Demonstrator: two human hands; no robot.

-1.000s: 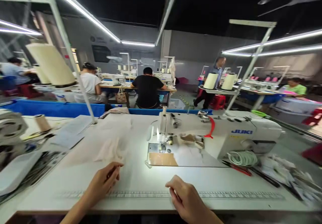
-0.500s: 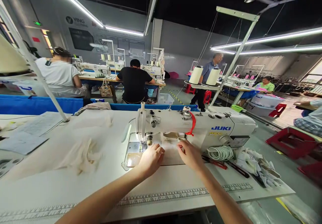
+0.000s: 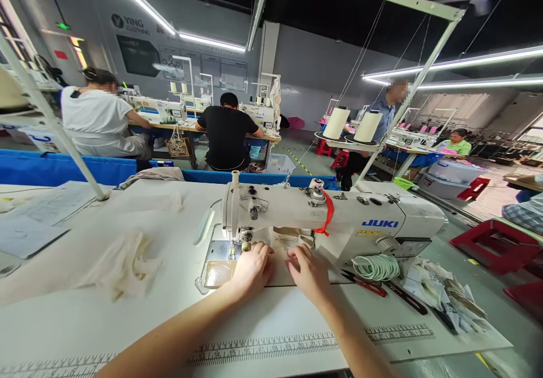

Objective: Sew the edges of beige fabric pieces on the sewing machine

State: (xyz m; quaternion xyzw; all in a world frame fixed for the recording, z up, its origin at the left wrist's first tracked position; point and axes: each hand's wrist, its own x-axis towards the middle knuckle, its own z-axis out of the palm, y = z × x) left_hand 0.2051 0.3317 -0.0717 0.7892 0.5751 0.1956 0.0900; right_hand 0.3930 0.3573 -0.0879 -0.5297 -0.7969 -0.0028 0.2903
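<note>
A white sewing machine (image 3: 339, 214) stands on a pale table. Just right of its needle area is my left hand (image 3: 253, 262), fingers bent and closed over pale fabric on the machine bed. My right hand (image 3: 306, 267) lies a little to the right, its fingers curled at the edge of pale fabric (image 3: 280, 262). Much of that fabric is hidden under the hands. The presser foot (image 3: 232, 249) sits left of my left hand. Another crumpled beige fabric piece (image 3: 123, 265) lies on the table at the left.
Right of the machine are a coil of pale green cord (image 3: 376, 267), red-handled snips (image 3: 369, 285) and a scrap pile (image 3: 441, 287). A printed ruler (image 3: 271, 347) runs along the front edge. Papers (image 3: 55, 208) lie back left. Thread cones (image 3: 337, 123) stand behind. Several people are beyond.
My right hand has moved left and slightly down, closer to my left hand. The view has shifted a little. The standing person in the background has moved right.
</note>
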